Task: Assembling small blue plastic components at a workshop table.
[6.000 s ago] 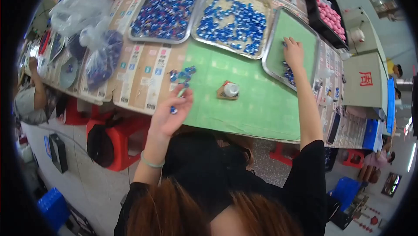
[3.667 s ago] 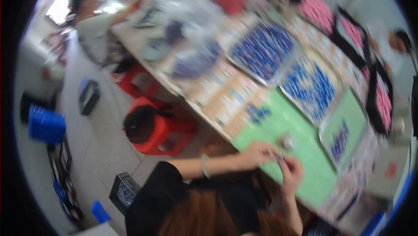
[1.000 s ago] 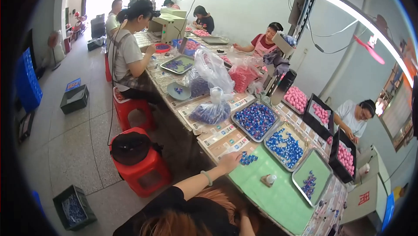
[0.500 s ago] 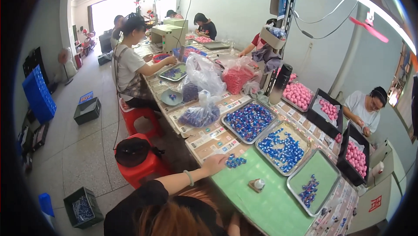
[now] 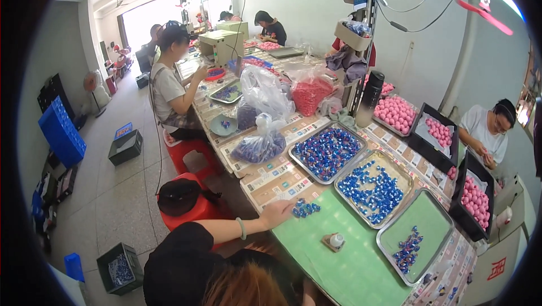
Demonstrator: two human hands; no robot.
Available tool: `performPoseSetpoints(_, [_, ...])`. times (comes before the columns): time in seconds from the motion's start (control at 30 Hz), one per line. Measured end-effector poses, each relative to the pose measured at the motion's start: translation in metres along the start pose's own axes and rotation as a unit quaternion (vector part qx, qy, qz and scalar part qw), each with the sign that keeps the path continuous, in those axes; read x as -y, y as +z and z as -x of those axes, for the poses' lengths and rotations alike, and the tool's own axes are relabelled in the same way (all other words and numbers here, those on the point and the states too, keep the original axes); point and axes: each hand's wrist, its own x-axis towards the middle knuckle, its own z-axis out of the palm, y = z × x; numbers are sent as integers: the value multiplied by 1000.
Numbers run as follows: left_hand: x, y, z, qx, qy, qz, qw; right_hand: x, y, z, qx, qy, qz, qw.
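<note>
My left hand (image 5: 276, 214), with a pale green bangle at its wrist, rests at the left edge of the green mat (image 5: 316, 249). Its fingers reach out flat to a small pile of shiny blue beads (image 5: 306, 209) and touch or nearly touch it. No held piece shows in them. Of my right arm only a bit of skin appears at the lower edge; the hand itself is out of sight. A small white-topped piece on a brown square base (image 5: 334, 241) stands on the mat. To the right, a metal tray (image 5: 387, 248) holds a few blue and purplish beads.
Farther back lie two metal trays of blue beads (image 5: 326, 152) (image 5: 370, 192). Plastic bags of beads (image 5: 259, 143) and red pieces (image 5: 310, 96), a dark bottle (image 5: 370, 100) and black crates of pink balls (image 5: 471, 199) surround them. Several co-workers sit around; red stools (image 5: 195, 215) stand left.
My view has shifted slightly. The co-worker at the left has lifted their hands from near the tray toward their chest. My left hand stays by the bead pile.
</note>
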Motion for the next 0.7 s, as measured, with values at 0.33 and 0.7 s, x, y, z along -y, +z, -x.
performPoseSetpoints(0.33, [2,-8,3,46,-56,85,994,85,121,21,-71,0,-73,995])
performPoseSetpoints(0.7, [15,-6,2,43,-63,115,990,169,158,12,-117,6,-92,989])
